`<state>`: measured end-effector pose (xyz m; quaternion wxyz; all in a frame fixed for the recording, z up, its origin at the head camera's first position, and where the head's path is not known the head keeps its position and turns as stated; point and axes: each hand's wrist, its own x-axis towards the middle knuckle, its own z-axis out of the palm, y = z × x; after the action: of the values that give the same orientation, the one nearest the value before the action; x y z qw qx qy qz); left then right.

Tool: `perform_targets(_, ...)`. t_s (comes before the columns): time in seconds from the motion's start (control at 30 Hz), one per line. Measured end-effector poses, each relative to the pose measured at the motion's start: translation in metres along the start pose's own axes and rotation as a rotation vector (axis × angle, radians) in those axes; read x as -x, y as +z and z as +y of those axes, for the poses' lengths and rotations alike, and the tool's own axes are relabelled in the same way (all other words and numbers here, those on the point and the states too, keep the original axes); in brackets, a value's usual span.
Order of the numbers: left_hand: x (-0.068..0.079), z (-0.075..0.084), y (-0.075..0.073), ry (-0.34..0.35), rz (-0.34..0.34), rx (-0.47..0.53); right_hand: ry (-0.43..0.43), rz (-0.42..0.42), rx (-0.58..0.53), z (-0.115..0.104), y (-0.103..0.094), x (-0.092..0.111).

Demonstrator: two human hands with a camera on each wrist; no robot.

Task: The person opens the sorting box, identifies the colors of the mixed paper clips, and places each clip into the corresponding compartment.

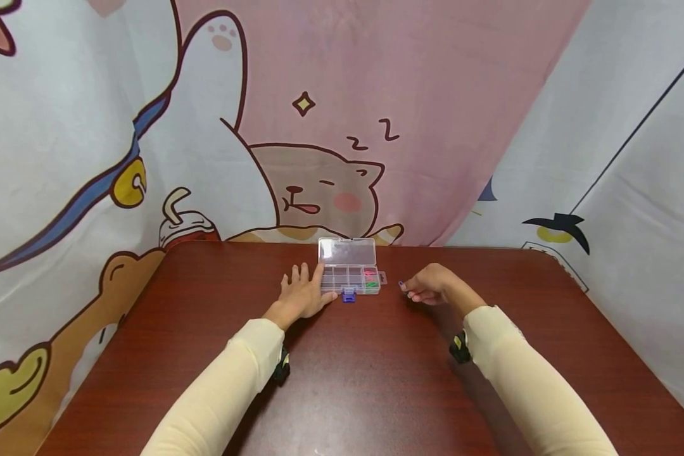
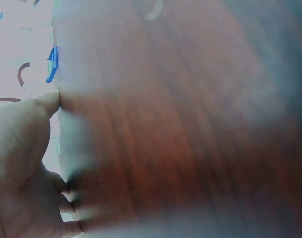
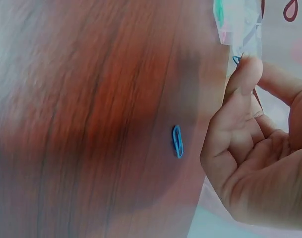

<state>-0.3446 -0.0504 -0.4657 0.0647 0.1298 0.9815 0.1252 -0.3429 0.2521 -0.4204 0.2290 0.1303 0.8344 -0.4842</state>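
A clear plastic compartment box (image 1: 354,278) lies on the table with its lid (image 1: 348,252) raised at the back. Pink paper clips (image 1: 369,273) and green paper clips (image 1: 371,285) sit in its right-end compartments. My left hand (image 1: 303,295) rests at the box's left end, fingers spread and thumb along the front edge near the blue latch (image 1: 349,295). To the right of the box, my right hand (image 1: 433,285) pinches a blue paper clip (image 3: 236,60) between thumb and forefinger. Another blue paper clip (image 3: 177,141) lies on the table beneath that hand.
The dark red-brown wooden table (image 1: 365,380) extends toward me and to both sides. A printed cartoon curtain (image 1: 433,114) hangs right behind its far edge. A clear hanging tab (image 1: 382,277) sticks out from the box's right end.
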Motion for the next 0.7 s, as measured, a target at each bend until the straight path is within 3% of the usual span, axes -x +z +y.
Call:
perform_targets(0.2, 0.001, 0.001, -0.001, -0.001, -0.005, 0.002, -0.037, -0.064, -0.084, -0.008, 0.008, -0.003)
perform_targets(0.4, 0.001, 0.001, -0.001, -0.006, -0.006, 0.002, -0.059, -0.087, -0.147, -0.023, 0.030, -0.009)
perform_targets(0.7, 0.001, 0.002, -0.002, -0.007, -0.007, -0.003, -0.093, -0.088, -0.111, -0.053, 0.061, -0.013)
